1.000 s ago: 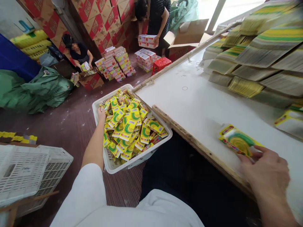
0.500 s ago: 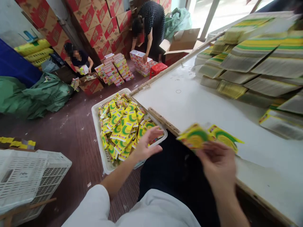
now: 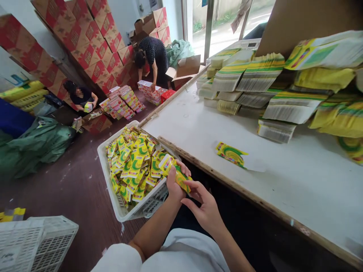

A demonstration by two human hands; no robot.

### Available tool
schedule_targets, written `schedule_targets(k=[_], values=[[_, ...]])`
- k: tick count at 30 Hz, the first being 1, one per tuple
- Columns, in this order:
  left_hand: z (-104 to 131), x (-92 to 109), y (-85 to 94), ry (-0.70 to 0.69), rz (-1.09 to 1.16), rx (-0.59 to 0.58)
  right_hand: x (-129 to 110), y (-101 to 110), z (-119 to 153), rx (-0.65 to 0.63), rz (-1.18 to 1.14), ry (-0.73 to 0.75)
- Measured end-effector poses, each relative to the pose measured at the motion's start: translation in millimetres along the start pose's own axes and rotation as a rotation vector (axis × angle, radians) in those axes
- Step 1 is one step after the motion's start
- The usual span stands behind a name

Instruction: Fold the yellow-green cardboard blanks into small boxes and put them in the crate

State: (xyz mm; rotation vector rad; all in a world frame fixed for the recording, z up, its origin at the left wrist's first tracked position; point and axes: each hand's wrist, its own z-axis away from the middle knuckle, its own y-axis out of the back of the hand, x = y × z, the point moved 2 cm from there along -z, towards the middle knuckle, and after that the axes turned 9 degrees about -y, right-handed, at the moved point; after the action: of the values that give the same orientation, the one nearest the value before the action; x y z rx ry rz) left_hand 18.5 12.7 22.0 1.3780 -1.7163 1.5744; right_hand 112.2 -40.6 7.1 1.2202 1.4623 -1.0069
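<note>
"What has changed in half a second?"

"Our left hand (image 3: 176, 190), bare and spread then, now has its fingers wrapped round the slim yellow-and-green printed card packet (image 3: 180, 177), which our right hand (image 3: 205, 207) held alone. Our right fingers meet its lower end; whether they pinch it, we cannot tell."

"How does it look?"

"Tilted, white at its upper end. From our hands, the filled white plastic basket (image 3: 110, 185) is at ten o'clock, the white worktop (image 3: 195, 128) at two."
</note>
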Motion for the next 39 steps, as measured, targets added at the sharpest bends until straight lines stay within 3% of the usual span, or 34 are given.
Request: schedule_targets(k=[3,7,12,15,18,20,22,25,27,29,31,33,35,39], values=[[8,-9,7.9,-0.033,-0.089,0.000,11,5,-2,0.059,-0.058,-0.097],[15,-19,14.8,-0.027,-0.115,-0.175,21,27,-6,0.264,-0.104,-0.115],[7,-23,24.5,0.003,-0.199,-0.124,21,47,-6,0.322,0.002,-0.063],[0,-11,30.5,-0.013,-0.245,-0.162,18,59,-8,0.326,0.157,0.016],[-4,23,33.7,-0.167,-0.357,-0.211,9,72,-11,0.300,0.393,0.131],[-4,49,29.4,-0.323,-0.543,-0.346,0,75,-13,0.229,0.575,0.238],[-1,65,20.9,-0.410,-0.781,-0.578,-10,72,-15,0.139,0.735,0.366],[3,57,13.5,-0.252,-1.017,-0.939,-22,60,-15,0.047,0.858,0.519],[5,39,16.7,-0.085,-1.052,-1.001,-25,53,-13,0.054,0.879,0.562],[6,22,24.0,-0.023,-1.054,-0.884,-23,49,-11,0.153,0.861,0.538],[8,11,30.7,-0.064,-1.045,-0.734,-18,50,-8,0.345,0.748,0.469],[13,6,33.4,-0.116,-1.037,-0.679,-9,51,-6,0.488,0.540,0.334],[18,5,32.2,-0.134,-1.013,-0.700,2,50,-8,0.435,0.310,0.148],[24,3,27.8,-0.157,-1.002,-0.759,15,41,-13,0.140,0.020,-0.158]])
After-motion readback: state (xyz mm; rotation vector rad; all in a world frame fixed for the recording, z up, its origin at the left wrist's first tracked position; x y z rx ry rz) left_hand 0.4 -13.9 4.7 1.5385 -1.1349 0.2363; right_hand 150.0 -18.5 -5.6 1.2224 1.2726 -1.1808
